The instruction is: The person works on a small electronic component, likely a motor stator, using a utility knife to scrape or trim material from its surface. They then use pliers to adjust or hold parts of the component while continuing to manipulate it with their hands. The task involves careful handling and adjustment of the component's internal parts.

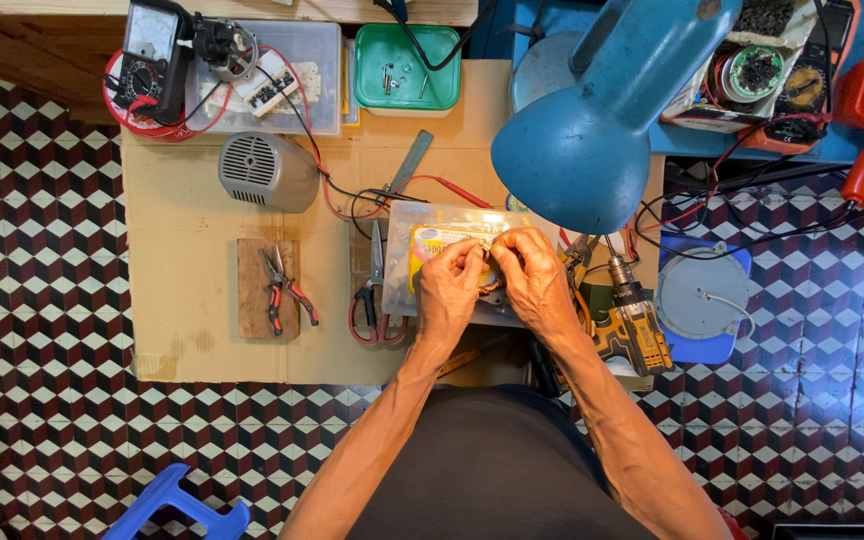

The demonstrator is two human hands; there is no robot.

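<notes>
Both hands, left hand [449,283] and right hand [532,275], pinch a small brown part [491,281] between clenched fingers above a clear plastic box [404,262]; scissors [376,300] lie just beside it.

I am looking down on a sheet of brown cardboard [182,300] lying over a floor of chequered red, white and dark tiles [42,300]. A wooden block [254,290] is sitting on the cardboard with red-handled pliers [287,290] lying across it. A grey motor housing [267,172] is resting above that, and red-handled scissors [377,290] are lying just beside a clear plastic bag [422,225]. A green tray [407,68] and a clear plastic box [297,90] are sitting at the far edge.
</notes>
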